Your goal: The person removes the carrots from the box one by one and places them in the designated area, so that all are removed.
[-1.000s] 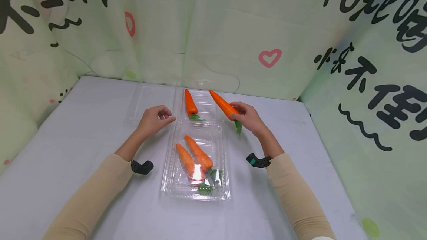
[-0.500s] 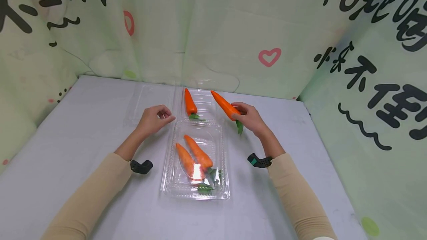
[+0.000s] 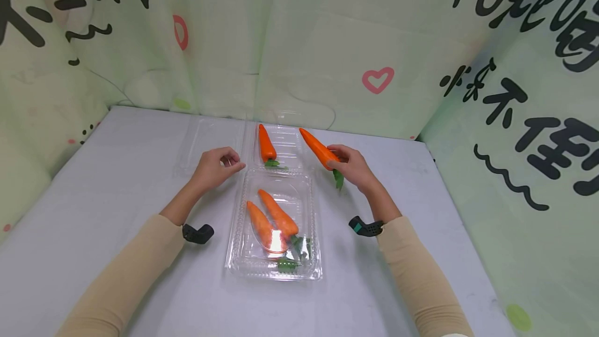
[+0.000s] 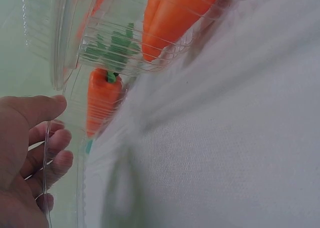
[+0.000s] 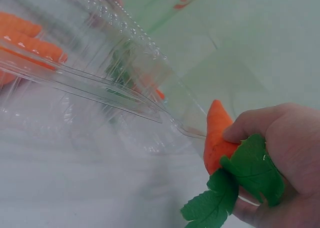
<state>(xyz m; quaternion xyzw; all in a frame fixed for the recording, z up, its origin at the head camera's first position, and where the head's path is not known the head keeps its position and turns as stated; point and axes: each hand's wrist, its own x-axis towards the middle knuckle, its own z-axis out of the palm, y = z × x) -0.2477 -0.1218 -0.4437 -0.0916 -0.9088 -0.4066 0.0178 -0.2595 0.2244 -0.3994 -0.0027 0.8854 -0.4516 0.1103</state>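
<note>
At left, on the white counter [image 3: 93,191], a raised clear lid [image 3: 206,134] adjoins the rear container [image 3: 287,139]. The left hand [image 3: 217,168] pinches the lid's edge, thumb on one side and fingers on the other. Inside the rear container, along its left side, lies one carrot [image 3: 267,143], tip directed away from the person. Nearer the person, the closed front container [image 3: 234,254] houses two carrots [image 3: 278,213] lying side by side. At right, the right hand [image 3: 348,165] grips the held carrot [image 3: 317,145] near its leafy end; the tip points up-left, just beside the rear container's right edge.
</note>
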